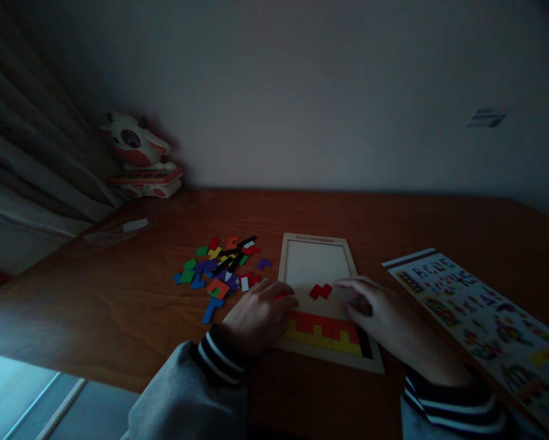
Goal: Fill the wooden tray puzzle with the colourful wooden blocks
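Observation:
A wooden puzzle board (318,260) lies flat on the table. Yellow pieces (309,336) and red pieces (318,321) fill its near end, with a black strip (364,343) at the right. My left hand (263,311) rests over the board's left edge, fingers curled round a red puzzle piece (280,296) that is mostly hidden. Inside the frame, a zigzag red piece (321,291) lies loose on the bare base. Beside it is my right hand (379,308), thumb and fingers apart, with nothing visibly held; its index fingertip is close to that piece.
Left of the board spreads a pile of coloured puzzle pieces (219,266). A printed pattern sheet (471,311) lies on the right. A toy cow (141,156) stands at the back left, near a clear plastic bag (114,233). The wooden table (132,293) meets a wall.

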